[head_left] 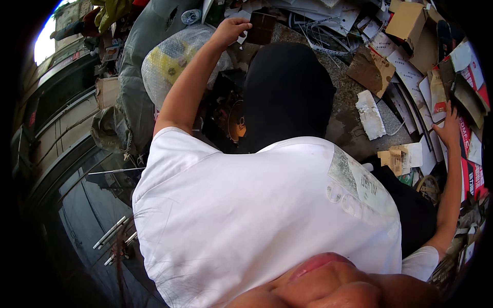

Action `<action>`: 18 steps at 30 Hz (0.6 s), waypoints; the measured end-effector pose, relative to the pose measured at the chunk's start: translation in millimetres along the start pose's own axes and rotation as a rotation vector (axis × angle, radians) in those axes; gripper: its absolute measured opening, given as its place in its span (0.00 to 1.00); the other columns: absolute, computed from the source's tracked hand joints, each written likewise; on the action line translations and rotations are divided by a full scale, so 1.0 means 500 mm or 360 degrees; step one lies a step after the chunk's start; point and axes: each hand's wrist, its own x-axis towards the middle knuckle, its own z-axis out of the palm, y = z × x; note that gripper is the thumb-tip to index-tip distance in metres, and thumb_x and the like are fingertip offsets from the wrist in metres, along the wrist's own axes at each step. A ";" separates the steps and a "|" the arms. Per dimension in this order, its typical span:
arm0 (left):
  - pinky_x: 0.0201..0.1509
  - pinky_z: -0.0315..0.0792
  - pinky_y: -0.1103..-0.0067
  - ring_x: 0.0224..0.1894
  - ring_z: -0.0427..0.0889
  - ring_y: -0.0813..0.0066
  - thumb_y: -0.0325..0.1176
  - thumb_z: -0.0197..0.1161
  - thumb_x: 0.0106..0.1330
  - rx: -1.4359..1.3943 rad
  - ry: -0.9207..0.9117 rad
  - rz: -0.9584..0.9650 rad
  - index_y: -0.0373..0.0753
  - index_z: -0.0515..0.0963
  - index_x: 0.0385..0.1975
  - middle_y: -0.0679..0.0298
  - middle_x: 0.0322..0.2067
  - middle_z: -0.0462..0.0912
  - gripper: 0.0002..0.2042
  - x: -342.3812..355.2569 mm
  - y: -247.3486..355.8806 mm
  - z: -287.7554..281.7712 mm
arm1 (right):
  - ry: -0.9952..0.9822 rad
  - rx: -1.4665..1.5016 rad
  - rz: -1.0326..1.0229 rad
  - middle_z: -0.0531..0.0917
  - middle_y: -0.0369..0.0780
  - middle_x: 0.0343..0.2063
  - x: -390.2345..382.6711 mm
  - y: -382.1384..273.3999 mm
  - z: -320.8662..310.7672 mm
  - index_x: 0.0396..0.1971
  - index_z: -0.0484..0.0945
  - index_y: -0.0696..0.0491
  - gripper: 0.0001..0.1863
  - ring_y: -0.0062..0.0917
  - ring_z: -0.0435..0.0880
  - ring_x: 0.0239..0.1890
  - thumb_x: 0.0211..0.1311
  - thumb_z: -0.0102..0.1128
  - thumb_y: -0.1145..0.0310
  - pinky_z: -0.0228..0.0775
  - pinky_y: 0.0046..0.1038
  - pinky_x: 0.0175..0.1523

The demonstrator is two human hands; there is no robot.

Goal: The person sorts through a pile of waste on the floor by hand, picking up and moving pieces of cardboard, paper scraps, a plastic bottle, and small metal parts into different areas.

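Note:
At the top of the view, my left hand (232, 32) is stretched far forward with its fingers pinched together. The fingertips meet the left edge of a dark brown flat piece (263, 28), which looks like a scrap of board. On the right, my right hand (450, 127) lies with fingers spread against a heap of flattened cardboard, touching the edge of a brown and red cardboard piece (438, 95). Left of that hand are long pale printed sheets (409, 74). A torn white slab (370, 115) sits nearer my knee.
Bubble wrap (159, 59) around something yellow stands left of my black-clad knee (287, 97). Beside it hangs a grey-green cover (134, 82). An open cardboard box (406, 21) tops the right heap. Tangled white straps (328, 43) lie on the concrete ground (344, 90).

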 end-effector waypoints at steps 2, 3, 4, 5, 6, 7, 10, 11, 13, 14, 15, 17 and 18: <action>0.30 0.65 0.82 0.30 0.74 0.83 0.41 0.62 0.65 0.0286 -0.0023 -0.0085 0.40 0.81 0.45 0.72 0.30 0.80 0.14 -0.048 -0.027 -0.056 | -0.0006 -0.0010 -0.0004 0.57 0.59 0.65 0.000 0.013 0.004 0.71 0.44 0.50 0.59 0.57 0.66 0.60 0.39 0.74 0.63 0.62 0.44 0.64; 0.31 0.65 0.81 0.30 0.74 0.82 0.40 0.62 0.64 0.0325 -0.0014 -0.0113 0.41 0.81 0.45 0.71 0.29 0.80 0.14 -0.073 -0.050 -0.081 | -0.0007 -0.0002 -0.0017 0.57 0.59 0.64 0.007 0.013 0.007 0.71 0.44 0.50 0.59 0.58 0.67 0.59 0.40 0.74 0.62 0.63 0.44 0.63; 0.31 0.65 0.81 0.30 0.75 0.81 0.40 0.63 0.64 0.0356 -0.0084 -0.0208 0.41 0.81 0.45 0.71 0.29 0.80 0.14 -0.095 -0.070 -0.107 | -0.0008 0.0007 -0.0026 0.58 0.60 0.64 0.013 0.013 0.011 0.71 0.44 0.50 0.58 0.58 0.67 0.59 0.40 0.74 0.62 0.63 0.44 0.63; 0.31 0.66 0.81 0.31 0.75 0.81 0.40 0.63 0.64 0.0385 -0.0161 -0.0291 0.41 0.81 0.45 0.70 0.29 0.80 0.14 -0.114 -0.079 -0.126 | 0.0005 0.0007 -0.0041 0.58 0.60 0.64 0.013 0.018 0.014 0.71 0.45 0.50 0.58 0.58 0.67 0.59 0.41 0.73 0.62 0.63 0.45 0.62; 0.31 0.66 0.80 0.31 0.75 0.81 0.40 0.63 0.63 0.0413 -0.0237 -0.0372 0.41 0.81 0.45 0.70 0.30 0.80 0.14 -0.132 -0.086 -0.140 | 0.0010 0.0002 -0.0044 0.58 0.60 0.64 0.014 0.020 0.015 0.71 0.45 0.50 0.57 0.58 0.67 0.59 0.41 0.73 0.62 0.63 0.45 0.62; 0.31 0.67 0.80 0.31 0.75 0.81 0.40 0.64 0.62 0.0452 -0.0314 -0.0430 0.42 0.81 0.44 0.70 0.30 0.80 0.14 -0.146 -0.092 -0.150 | 0.0015 -0.0002 -0.0045 0.58 0.60 0.64 0.013 0.023 0.017 0.71 0.45 0.50 0.57 0.58 0.67 0.59 0.41 0.73 0.62 0.63 0.45 0.62; 0.32 0.69 0.79 0.32 0.77 0.81 0.41 0.66 0.60 0.0592 -0.0564 -0.0616 0.45 0.83 0.42 0.71 0.31 0.81 0.13 -0.185 -0.108 -0.171 | 0.0035 -0.0013 -0.0071 0.58 0.61 0.64 0.014 0.030 0.022 0.71 0.45 0.50 0.57 0.58 0.66 0.60 0.42 0.73 0.61 0.63 0.45 0.63; 0.33 0.70 0.80 0.33 0.77 0.81 0.42 0.66 0.59 0.0657 -0.0660 -0.0685 0.46 0.83 0.42 0.71 0.31 0.81 0.13 -0.198 -0.119 -0.176 | 0.0045 -0.0016 -0.0085 0.58 0.61 0.64 0.017 0.033 0.025 0.71 0.45 0.50 0.57 0.58 0.66 0.60 0.42 0.73 0.61 0.62 0.45 0.63; 0.33 0.70 0.79 0.33 0.76 0.81 0.42 0.67 0.58 0.0752 -0.0780 -0.0777 0.47 0.83 0.42 0.71 0.30 0.81 0.14 -0.213 -0.138 -0.179 | 0.0050 -0.0016 -0.0091 0.57 0.60 0.64 0.021 0.038 0.032 0.71 0.43 0.48 0.57 0.57 0.65 0.61 0.44 0.72 0.62 0.63 0.44 0.63; 0.34 0.71 0.79 0.33 0.76 0.81 0.42 0.67 0.58 0.0773 -0.0810 -0.0797 0.47 0.83 0.42 0.71 0.30 0.81 0.14 -0.218 -0.147 -0.173 | 0.0047 -0.0026 -0.0092 0.57 0.60 0.64 0.021 0.040 0.033 0.72 0.43 0.48 0.57 0.57 0.65 0.61 0.44 0.72 0.63 0.63 0.44 0.63; 0.34 0.71 0.78 0.32 0.76 0.80 0.42 0.68 0.57 0.0796 -0.0840 -0.0816 0.47 0.83 0.42 0.71 0.30 0.81 0.14 -0.222 -0.156 -0.168 | 0.0043 -0.0033 -0.0088 0.57 0.60 0.64 0.020 0.043 0.033 0.72 0.43 0.47 0.57 0.57 0.64 0.61 0.45 0.72 0.63 0.62 0.44 0.63; 0.34 0.72 0.77 0.32 0.76 0.78 0.42 0.68 0.56 0.0758 -0.0851 -0.0813 0.47 0.83 0.42 0.70 0.30 0.81 0.14 -0.231 -0.163 -0.158 | 0.0035 -0.0039 -0.0076 0.57 0.60 0.64 0.017 0.045 0.032 0.72 0.43 0.47 0.57 0.57 0.64 0.62 0.45 0.72 0.62 0.62 0.44 0.64; 0.35 0.72 0.76 0.31 0.76 0.77 0.41 0.68 0.56 0.0743 -0.0856 -0.0810 0.47 0.83 0.42 0.69 0.29 0.81 0.15 -0.233 -0.164 -0.154 | 0.0032 -0.0041 -0.0067 0.57 0.60 0.64 0.015 0.045 0.031 0.71 0.43 0.48 0.56 0.57 0.64 0.62 0.44 0.72 0.62 0.61 0.44 0.64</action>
